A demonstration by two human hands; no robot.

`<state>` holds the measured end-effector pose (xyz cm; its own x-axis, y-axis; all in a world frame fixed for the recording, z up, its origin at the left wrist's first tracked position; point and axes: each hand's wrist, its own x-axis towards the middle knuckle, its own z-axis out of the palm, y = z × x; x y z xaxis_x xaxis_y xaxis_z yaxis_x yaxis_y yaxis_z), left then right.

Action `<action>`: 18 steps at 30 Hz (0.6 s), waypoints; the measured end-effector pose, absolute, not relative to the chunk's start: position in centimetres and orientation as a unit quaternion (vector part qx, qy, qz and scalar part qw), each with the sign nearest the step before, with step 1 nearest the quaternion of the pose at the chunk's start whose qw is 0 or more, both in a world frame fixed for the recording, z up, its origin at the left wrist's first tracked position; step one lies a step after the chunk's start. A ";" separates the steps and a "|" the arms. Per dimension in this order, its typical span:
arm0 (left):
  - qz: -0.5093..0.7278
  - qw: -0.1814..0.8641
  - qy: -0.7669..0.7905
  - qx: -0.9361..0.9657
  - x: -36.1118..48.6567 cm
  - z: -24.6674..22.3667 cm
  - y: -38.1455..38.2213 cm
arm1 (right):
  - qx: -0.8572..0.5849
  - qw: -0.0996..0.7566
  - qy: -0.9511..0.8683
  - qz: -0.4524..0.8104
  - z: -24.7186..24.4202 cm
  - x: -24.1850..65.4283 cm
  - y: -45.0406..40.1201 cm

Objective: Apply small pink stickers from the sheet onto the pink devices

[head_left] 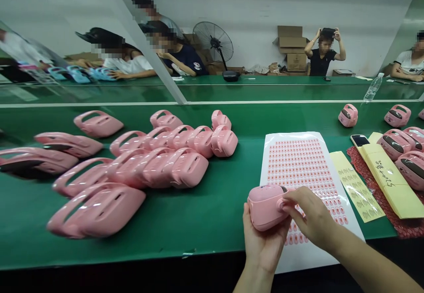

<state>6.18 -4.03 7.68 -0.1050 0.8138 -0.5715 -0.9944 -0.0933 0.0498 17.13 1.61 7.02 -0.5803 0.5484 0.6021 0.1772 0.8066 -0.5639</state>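
Observation:
My left hand (265, 244) cups a rounded pink plastic device with a carry handle (266, 211) from below, thumb along its left side. The device is tilted, and part of a dark panel shows at its upper right. My right hand (308, 215) is closed in a pinch at the round joint on the device's right side; whether something small is between the fingertips cannot be seen. Beneath both hands lies a white sheet of small pink oval stickers (294, 160), partly covered by them. Beside it is a yellowish sticker sheet (359, 189).
Several similar pink devices (190, 169) stand in rows on the green table (205, 235) to the left. On the right are more devices (395, 145), a folded yellow paper (391, 180), red bubble wrap (397, 229), a phone (360, 140) and a bottle (374, 88). Other people sit across the table.

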 end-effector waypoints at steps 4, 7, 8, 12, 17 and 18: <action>0.714 0.613 0.236 -0.243 6.5 8.4 -3.7 | -0.208 0.382 -0.875 0.211 7.6 17.3 1.8; 0.722 0.600 0.256 -0.231 6.4 8.6 -3.7 | -0.205 0.365 -0.885 0.202 8.2 17.3 2.2; 0.724 0.598 0.261 -0.227 6.4 8.6 -3.7 | -0.203 0.357 -0.889 0.202 8.5 17.3 2.4; 0.725 0.593 0.276 -0.217 6.1 8.5 -3.7 | -0.215 0.283 -0.909 0.219 9.3 17.2 3.0; 0.714 0.592 0.306 -0.214 6.1 8.1 -3.6 | -0.274 0.169 -0.905 0.280 10.8 17.1 3.3; 0.711 0.595 0.310 -0.211 6.2 8.0 -3.6 | -0.284 0.148 -0.896 0.309 11.1 17.3 3.5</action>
